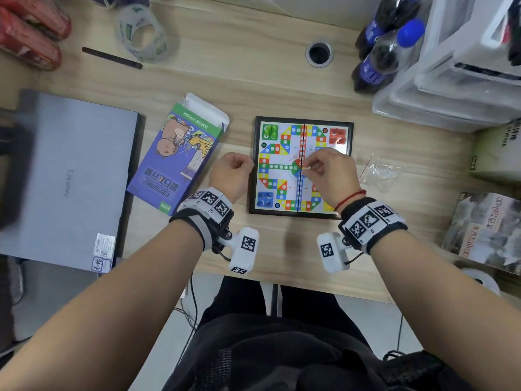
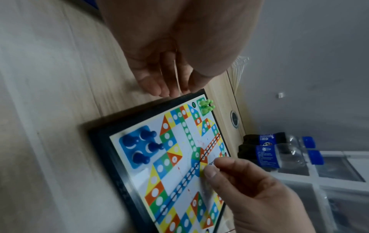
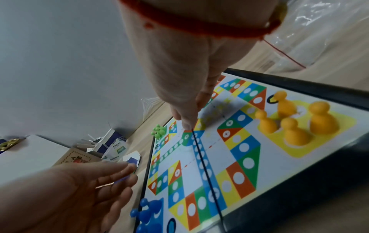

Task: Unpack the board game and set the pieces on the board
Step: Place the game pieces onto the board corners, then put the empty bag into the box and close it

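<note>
The framed game board point(image 1: 257, 131) lies flat in the middle of the desk. Green pawns point(image 1: 270, 132) stand in its far-left corner, red pawns point(image 1: 337, 136) far right, blue pawns point(image 1: 265, 198) near left. The yellow pawns point(image 3: 295, 121) stand in the near-right corner, hidden under my wrist in the head view. My right hand point(image 1: 306, 167) hovers over the board's centre, thumb and forefinger pinching a small white piece point(image 2: 211, 163) that looks like a die. My left hand point(image 1: 245, 166) hangs beside the board's left edge, fingers relaxed and holding nothing.
The opened purple game box point(image 1: 180, 153) lies left of the board, and a closed laptop point(image 1: 70, 176) beyond it. An empty clear bag point(image 1: 377, 170) sits right of the board. Dark bottles point(image 1: 386, 52) and plastic drawers point(image 1: 451, 80) stand far right; a tape roll point(image 1: 141, 32) far left.
</note>
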{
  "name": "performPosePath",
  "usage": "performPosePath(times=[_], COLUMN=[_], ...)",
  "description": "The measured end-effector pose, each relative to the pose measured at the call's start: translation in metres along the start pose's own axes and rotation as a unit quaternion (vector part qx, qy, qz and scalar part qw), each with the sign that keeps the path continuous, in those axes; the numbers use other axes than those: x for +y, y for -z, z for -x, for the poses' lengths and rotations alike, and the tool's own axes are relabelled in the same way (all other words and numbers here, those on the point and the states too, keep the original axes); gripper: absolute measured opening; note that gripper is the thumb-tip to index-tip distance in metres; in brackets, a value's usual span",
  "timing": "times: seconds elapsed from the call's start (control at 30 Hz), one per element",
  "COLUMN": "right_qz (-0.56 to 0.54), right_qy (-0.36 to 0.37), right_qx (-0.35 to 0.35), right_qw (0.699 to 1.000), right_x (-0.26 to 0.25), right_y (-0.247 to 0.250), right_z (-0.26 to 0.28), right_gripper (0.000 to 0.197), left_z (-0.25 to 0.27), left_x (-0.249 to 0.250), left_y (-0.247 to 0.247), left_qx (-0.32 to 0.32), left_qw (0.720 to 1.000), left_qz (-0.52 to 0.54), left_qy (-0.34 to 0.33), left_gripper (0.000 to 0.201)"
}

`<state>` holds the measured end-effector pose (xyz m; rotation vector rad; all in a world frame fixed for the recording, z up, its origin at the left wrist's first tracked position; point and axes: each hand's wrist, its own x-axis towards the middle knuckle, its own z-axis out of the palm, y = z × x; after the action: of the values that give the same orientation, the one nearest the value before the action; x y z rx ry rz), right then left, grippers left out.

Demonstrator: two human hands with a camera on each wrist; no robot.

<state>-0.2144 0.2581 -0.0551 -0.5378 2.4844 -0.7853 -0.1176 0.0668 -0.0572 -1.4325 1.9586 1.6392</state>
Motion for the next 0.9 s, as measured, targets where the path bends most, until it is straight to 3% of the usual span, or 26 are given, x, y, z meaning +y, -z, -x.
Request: performPosePath(times=[0.17,0.57,0.67,0.8,0.9], right_qz=[-0.012,-0.009,-0.003,0.07,0.153], right_qy=[0.032,0.053,0.052,-0.048,-0.166], right_qx=[-0.021,-0.047,-0.004,0.09,0.002], right_qw=[0.999,0.997,0.999,0.992,0.974], right_x=[0.006,0.011,0.017,0.046,0.07], right_y=[-0.005,0.0,0.017,0.062,0.092], right_z=[-0.004,-0.006,-0.006,-0.007,-0.002], right_gripper=[0.024,0.027,0.029,0.03,0.06], left_z=[-0.008,-0.018,-0.02,-0.019,-0.019], left_x=[-0.006,-0.002,0.0,0.006,0.018], left_y=[-0.006,-0.012,-0.011,-0.006,0.004], left_qx=[-0.024,-0.031,-0.031,-0.003,0.045], left_qw=[0.992,0.989,0.99,0.988,0.983], left_qz=[-0.121,-0.13,-0.125,-0.138,-0.157], left_qy=[-0.037,-0.058,-0.055,-0.064,-0.083], left_gripper=[0.033,0.024,0.021,0.021,0.023])
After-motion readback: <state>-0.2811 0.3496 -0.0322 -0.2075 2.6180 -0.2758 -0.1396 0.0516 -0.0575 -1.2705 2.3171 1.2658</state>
